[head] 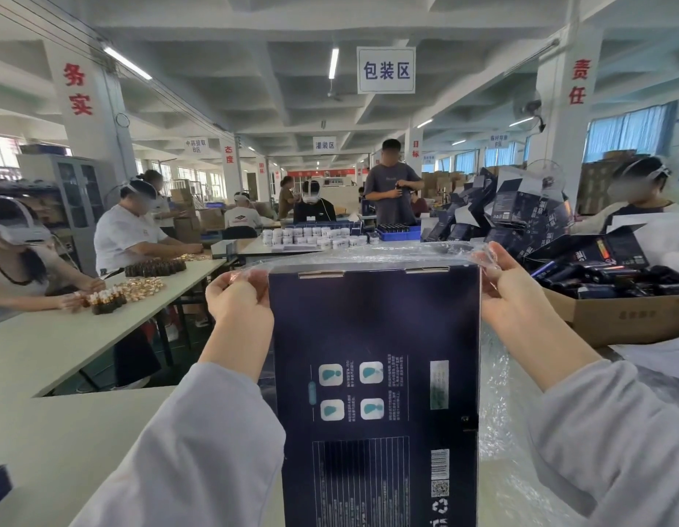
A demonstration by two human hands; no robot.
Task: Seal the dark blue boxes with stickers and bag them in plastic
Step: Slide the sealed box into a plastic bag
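Plastic bag (pixel 368 256) in left grip (pixel 239 302), right grip (pixel 516 294) — blue box (pixel 376 329) between.

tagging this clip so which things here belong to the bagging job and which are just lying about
In the job: dark blue box; plastic bag over its top end; left hand and right hand, both pinching the bag's edge.
Lying about: white jars; brown bottles on the neighbouring table; hanging sign.

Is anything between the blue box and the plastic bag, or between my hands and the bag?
Nothing visible does. The left hand and right hand each pinch the edge of the plastic bag at the top corners of the dark blue box.
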